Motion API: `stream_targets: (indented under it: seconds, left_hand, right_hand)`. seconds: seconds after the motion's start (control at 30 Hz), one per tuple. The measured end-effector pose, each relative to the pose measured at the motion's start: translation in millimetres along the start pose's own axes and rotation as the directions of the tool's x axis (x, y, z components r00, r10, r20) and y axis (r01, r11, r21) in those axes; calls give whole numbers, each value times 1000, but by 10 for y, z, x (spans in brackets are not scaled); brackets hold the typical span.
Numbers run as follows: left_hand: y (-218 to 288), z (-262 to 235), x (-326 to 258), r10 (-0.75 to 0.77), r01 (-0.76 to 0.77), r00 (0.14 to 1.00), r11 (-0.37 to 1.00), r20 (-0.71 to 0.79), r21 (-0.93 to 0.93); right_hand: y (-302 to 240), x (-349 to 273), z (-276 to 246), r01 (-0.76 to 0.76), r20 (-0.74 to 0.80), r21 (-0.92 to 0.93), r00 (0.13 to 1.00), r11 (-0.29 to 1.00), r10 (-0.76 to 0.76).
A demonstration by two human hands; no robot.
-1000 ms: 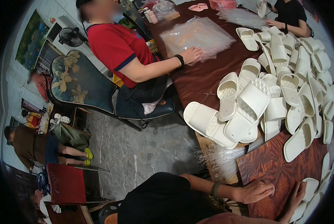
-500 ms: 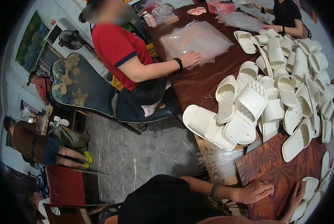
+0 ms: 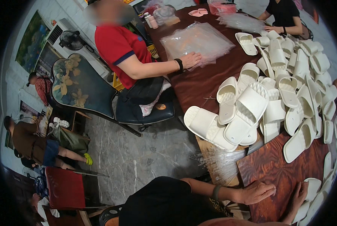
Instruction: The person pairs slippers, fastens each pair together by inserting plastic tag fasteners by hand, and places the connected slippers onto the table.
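Observation:
My left hand (image 3: 257,192) rests on the red-brown wooden board (image 3: 266,169), its fingers curled together and nothing visible in them. To its right, my right hand (image 3: 300,194) lies on the same board with its fingers stretched out, partly seen from the side. The fingertips of that hand come close to a white slipper (image 3: 313,188); whether they touch it I cannot tell. Beyond both hands, a big heap of white slide slippers (image 3: 251,101) covers the right part of the table. One white slipper (image 3: 300,141) from the heap lies tilted on the board.
A person in a red shirt (image 3: 119,49) sits at the far left table side, one hand on clear plastic bags (image 3: 198,41). Another person (image 3: 285,17) works at the far end. Thin clear strands (image 3: 225,165) hang beside the board. More white slippers (image 3: 328,188) line the right edge.
The person in red has shifted slightly on the chair. In the left background, the person in brown has moved their legs. My own hands stay in the same place.

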State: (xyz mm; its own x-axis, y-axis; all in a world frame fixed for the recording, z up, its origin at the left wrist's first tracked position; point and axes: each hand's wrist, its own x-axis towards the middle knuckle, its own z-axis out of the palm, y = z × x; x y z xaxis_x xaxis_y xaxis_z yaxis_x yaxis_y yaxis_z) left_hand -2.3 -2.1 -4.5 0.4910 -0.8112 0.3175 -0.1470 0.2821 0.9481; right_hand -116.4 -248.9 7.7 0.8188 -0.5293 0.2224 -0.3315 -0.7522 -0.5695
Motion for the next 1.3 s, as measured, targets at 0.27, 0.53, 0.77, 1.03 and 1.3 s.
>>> stream_targets:
  seconds: [0.27, 0.53, 0.77, 1.03, 1.3]
  left_hand:
    - [15, 46, -13, 2, -2, 1000, 1000, -4, 0]
    - [-160, 51, -34, 49, -43, 996, 995, -70, 94]
    - [-49, 67, 64, 22, -23, 999, 999, 30, 39]
    - [-77, 154, 31, -176, 175, 966, 984, -190, -20]
    - [146, 374, 60, 82, -50, 992, 954, -97, 294]
  right_hand:
    - [80, -22, 8, -3, -23, -39, 1000, 999, 2]
    - [41, 12, 65, 15, -18, -38, 1000, 999, -16]
    - [270, -132, -85, 6, -141, -129, 990, 992, -24]
    - [-43, 101, 4, 332, -181, 41, 930, 942, -320]
    - [-952, -424, 161, 452, -54, 502, 867, 737, -495]
